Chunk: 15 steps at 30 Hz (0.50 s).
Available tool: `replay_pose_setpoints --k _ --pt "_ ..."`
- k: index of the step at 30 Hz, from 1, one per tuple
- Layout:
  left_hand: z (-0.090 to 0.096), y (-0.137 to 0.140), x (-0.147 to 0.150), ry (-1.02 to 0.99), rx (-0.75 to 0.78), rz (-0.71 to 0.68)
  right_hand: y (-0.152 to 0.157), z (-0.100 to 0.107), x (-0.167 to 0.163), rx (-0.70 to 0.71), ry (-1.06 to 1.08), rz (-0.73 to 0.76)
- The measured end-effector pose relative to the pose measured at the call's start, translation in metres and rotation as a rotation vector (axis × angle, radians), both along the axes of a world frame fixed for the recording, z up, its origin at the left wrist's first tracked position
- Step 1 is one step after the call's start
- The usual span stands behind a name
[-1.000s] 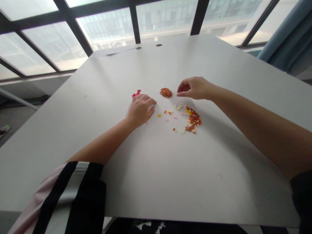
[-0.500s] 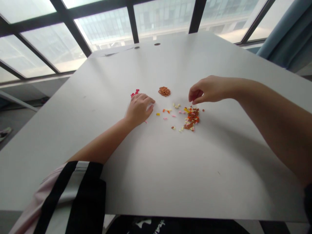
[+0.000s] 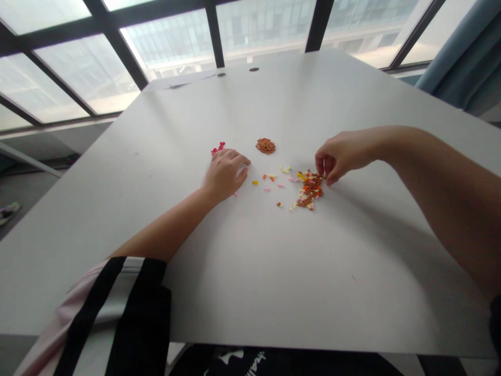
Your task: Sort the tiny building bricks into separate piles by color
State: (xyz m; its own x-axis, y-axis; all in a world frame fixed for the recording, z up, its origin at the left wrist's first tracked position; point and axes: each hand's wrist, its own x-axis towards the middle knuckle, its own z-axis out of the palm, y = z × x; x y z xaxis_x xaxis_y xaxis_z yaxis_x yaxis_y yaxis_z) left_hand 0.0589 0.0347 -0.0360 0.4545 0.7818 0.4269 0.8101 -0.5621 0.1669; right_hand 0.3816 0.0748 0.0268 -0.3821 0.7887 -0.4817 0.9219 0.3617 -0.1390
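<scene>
My left hand (image 3: 226,175) lies on the white table with its fingers stretched out and slightly spread, just below a small cluster of red pieces (image 3: 217,148). A tiny pink piece (image 3: 235,195) shows beside its wrist. On the right, my right hand (image 3: 337,156) bends down in a pinch at the right edge of a mixed pile (image 3: 311,190) of tiny brown, orange, cream and pink pieces. Whatever lies between its fingertips is too small to make out. Between the hands are a yellow piece (image 3: 255,183) and several scattered pink, orange and cream ones.
A round heap of brown pieces (image 3: 265,145) lies beyond the hands, near the middle of the table (image 3: 250,271). Two dark round holes show at its far edge. Large windows (image 3: 266,31) stand behind it, and a blue curtain (image 3: 462,57) hangs at the right.
My right hand has moved right and down from above the pile to its right edge, where a lone brown piece lay. My left hand stays in place.
</scene>
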Motion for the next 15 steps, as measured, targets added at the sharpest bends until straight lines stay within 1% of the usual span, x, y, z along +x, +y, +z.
replay_pose_setpoints --k 3,7,11,13,15 --pt "0.001 -0.0008 0.0003 0.007 -0.004 0.005 -0.0025 0.0025 -0.0053 0.046 -0.008 0.032" --pt "0.0024 -0.0015 0.001 0.027 -0.007 0.011 -0.0059 0.0059 -0.0105 0.047 -0.034 0.005" --pt "0.002 -0.0011 0.001 0.029 0.002 0.011 -0.0065 0.0068 -0.0113 0.054 0.005 -0.033" --pt "0.0013 -0.0008 0.0008 0.024 0.002 0.012 -0.0061 0.0078 -0.0107 0.095 0.048 -0.04" --pt "0.0007 -0.0007 0.0005 0.019 0.0 0.011 -0.0058 0.0093 -0.0104 0.148 0.084 -0.017"
